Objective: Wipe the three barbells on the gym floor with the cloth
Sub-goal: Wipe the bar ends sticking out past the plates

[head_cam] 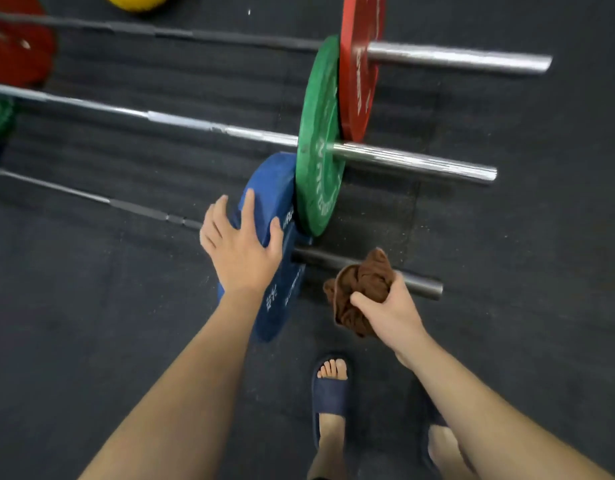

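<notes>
Dark rubber floor (pixel 507 237) (speckled, ribbed)

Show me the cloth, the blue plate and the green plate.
cloth (pixel 365 282), head view, its bunched middle.
blue plate (pixel 282 306), head view, its printed flat face.
green plate (pixel 318 140), head view, its flat face.

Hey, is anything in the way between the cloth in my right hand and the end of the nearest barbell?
Nothing visible. The right hand holds the brown cloth right at the nearest barbell's dark sleeve, and its outer end is bare. Inward, the blue plate, with the left hand on it, bounds the sleeve.
</notes>
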`<state>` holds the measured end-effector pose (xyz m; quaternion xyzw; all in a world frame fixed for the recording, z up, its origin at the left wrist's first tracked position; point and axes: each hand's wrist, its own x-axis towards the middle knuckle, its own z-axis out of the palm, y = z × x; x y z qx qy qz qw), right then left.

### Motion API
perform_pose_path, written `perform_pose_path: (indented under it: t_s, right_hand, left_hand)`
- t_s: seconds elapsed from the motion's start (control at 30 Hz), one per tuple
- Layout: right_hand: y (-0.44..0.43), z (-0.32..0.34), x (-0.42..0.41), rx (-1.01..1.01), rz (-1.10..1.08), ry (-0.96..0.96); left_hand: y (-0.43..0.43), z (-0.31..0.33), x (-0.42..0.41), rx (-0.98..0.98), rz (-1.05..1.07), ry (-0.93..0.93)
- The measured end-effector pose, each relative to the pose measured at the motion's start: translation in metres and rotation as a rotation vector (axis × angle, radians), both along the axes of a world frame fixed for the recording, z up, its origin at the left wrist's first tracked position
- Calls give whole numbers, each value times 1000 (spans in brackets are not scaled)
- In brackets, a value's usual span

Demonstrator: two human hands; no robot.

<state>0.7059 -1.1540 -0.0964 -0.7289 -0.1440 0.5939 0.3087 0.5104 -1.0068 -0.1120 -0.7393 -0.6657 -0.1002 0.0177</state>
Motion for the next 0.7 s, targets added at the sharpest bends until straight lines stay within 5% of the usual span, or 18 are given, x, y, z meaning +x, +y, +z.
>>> perform_pose_path:
  t_s: [0.33, 0.53, 0.7]
  right_hand:
    - [38, -50, 0, 89, 86, 2]
    - [34, -84, 0, 171, 178, -132]
    - [40, -98, -2, 428, 412, -312]
  left_hand:
    - [5, 1, 2, -57, -25, 27]
    - [7, -4, 8, 19, 25, 10]
    - [9, -9, 5, 43, 127, -49]
